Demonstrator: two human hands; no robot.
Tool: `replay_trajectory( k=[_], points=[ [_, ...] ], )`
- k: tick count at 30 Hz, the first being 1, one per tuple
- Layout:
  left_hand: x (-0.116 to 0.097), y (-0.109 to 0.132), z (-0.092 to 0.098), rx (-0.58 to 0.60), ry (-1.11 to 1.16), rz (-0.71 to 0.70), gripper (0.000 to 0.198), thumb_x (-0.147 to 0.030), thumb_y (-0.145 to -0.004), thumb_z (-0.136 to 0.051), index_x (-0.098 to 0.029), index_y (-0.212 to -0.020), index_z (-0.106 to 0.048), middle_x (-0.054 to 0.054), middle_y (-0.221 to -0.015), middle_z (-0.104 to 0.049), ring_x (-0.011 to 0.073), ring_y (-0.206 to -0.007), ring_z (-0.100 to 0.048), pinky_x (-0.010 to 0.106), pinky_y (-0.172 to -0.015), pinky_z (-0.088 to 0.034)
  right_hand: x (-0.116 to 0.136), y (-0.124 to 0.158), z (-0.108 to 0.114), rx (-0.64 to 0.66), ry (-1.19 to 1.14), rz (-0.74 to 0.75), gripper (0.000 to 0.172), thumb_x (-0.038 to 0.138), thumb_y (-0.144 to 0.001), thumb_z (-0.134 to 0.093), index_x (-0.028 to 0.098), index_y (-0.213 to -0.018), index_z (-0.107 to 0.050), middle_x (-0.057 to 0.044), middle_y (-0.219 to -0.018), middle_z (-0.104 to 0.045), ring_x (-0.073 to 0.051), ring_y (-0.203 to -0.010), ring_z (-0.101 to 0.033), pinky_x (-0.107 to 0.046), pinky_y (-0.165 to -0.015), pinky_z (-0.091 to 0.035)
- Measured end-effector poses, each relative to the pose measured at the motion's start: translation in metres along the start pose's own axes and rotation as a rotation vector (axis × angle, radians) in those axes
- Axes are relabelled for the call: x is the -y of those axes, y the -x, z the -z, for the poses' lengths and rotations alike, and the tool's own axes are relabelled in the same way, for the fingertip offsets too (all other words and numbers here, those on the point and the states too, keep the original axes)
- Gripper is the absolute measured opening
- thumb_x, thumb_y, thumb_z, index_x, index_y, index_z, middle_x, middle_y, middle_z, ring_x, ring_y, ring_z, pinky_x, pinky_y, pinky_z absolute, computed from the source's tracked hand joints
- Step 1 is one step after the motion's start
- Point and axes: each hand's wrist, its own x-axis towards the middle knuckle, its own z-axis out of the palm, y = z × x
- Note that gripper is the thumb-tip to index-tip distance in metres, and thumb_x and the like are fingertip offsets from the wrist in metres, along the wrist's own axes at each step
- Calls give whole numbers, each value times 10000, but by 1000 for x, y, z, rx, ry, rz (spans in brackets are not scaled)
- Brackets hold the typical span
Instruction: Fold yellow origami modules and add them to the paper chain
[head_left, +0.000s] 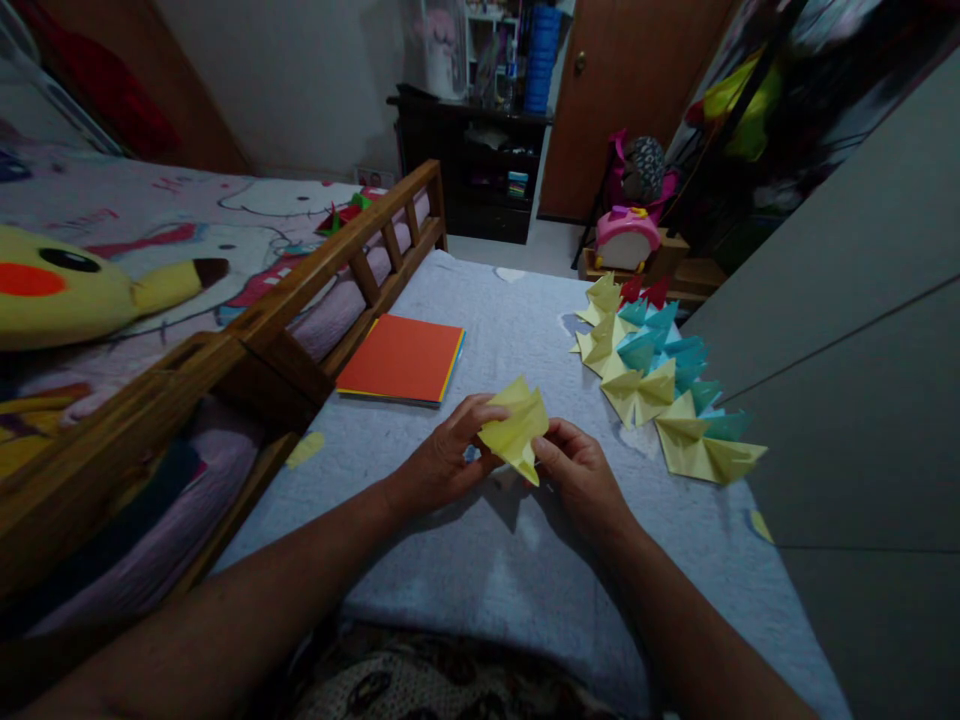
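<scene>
A folded sheet of yellow paper is held up between my two hands, a little above the cloth-covered surface. My left hand grips its left side, thumb and fingers closed on the edge. At the lower right edge, my right hand pinches the paper between thumb and fingers. Creases run through the sheet and its top edge rises in points. Ahead and to the left lies a stack of square coloured paper, orange-red on top. To the right stand several folded yellow paper pieces beside several folded teal ones.
The light blue patterned cloth covers the surface in front of me. A wooden rail borders it on the left, with a bed and a yellow plush toy beyond. A pale cabinet stands close on the right.
</scene>
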Motion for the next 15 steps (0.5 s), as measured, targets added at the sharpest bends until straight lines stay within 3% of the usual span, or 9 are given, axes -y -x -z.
replay_trajectory(
  k=[3, 6, 10, 15],
  points=[
    [1, 2, -2, -23, 90, 33, 649, -175, -905, -651, -336, -1414, -281, 107, -1340, -491, 188, -983, -648, 295, -768, -584, 0, 0, 1, 2, 14, 15, 308, 440, -753, -796, 203, -915, -686, -22, -854, -695, -139, -679, -637, -235, -545, -540],
    [2, 5, -3, -36, 92, 15, 751, -129, -911, -614, -374, -1470, -175, 142, -1473, -367, 163, -956, -657, 294, -750, -589, 0, -1, 1, 14, 11, 23, 349, 435, -754, -794, 213, -991, -668, -32, -895, -703, -153, -698, -663, -232, -528, -539],
    [0, 5, 0, 18, -73, -63, 641, -62, -905, -547, -364, -1424, -324, 132, -1508, -309, 259, -1219, -538, 279, -762, -577, -1, -3, 2, 29, 4, 27, 352, 430, -767, -786, 221, -1019, -657, -27, -884, -704, -143, -677, -654, -224, -516, -535],
    [-2, 1, 8, 70, -30, 5, 385, -89, -868, -610, -265, -1204, -543, 103, -1315, -485, 221, -1106, -577, 274, -756, -556, -3, -3, 3, 68, 29, 26, 315, 412, -780, -780, 221, -1003, -664, -27, -896, -692, -140, -723, -631, -226, -550, -536]
  ],
)
